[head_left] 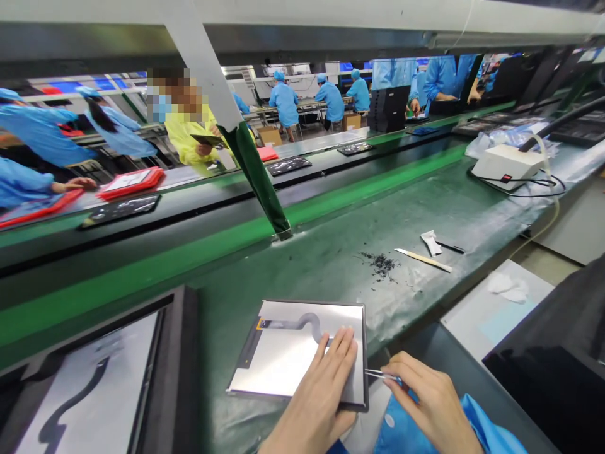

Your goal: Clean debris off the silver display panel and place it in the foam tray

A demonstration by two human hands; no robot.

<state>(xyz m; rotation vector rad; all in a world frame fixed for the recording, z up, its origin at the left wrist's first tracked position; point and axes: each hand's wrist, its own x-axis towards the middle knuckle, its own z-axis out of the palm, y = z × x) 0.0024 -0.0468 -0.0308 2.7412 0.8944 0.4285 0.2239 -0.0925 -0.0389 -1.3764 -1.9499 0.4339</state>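
Note:
A display panel (278,362) with a silvery back and a grey curved flex cable (288,324) lies on the green bench in front of me. My left hand (326,381) rests flat on its right part, fingers stretched out and covering one end of the cable. My right hand (428,394) pinches a pair of tweezers (374,373). Their tips reach the panel's dark right edge; whether they grip anything there is too small to tell.
At lower left, a black foam tray (186,372) holds another panel (101,378). Black scraps (379,265), a craft knife (423,259) and a black pen-like tool (451,247) lie beyond. A white device (508,165) stands at right. Co-workers sit behind the conveyor (217,233).

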